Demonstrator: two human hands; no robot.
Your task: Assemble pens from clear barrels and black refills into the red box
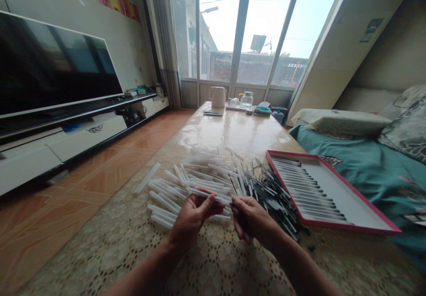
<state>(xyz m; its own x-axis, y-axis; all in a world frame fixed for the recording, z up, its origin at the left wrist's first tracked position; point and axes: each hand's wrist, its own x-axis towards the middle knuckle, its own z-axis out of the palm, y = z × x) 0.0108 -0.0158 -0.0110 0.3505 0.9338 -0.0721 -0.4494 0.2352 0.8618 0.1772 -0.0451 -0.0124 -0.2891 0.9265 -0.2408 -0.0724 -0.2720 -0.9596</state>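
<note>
Low over the table, my left hand (197, 211) is closed round a translucent white pen barrel (218, 198), thumb on top. My right hand (249, 216) pinches the barrel's right end; a small dark piece there is mostly hidden by the fingers. Loose white pen barrels (166, 200) lie in a pile behind and to the left of my left hand. Beyond my right hand is a heap of thin dark pen refills (274, 198). A shallow pink-rimmed box (353, 194) at the right holds a row of dark-ended pens (302, 185).
A patterned cloth covers the long table (226, 260). At its far end stand a pale jug (218, 96), a glass teapot (246, 99) and a tissue pack (262, 108). A green-covered sofa (353, 154) runs along the right; a television (56, 65) is at the left.
</note>
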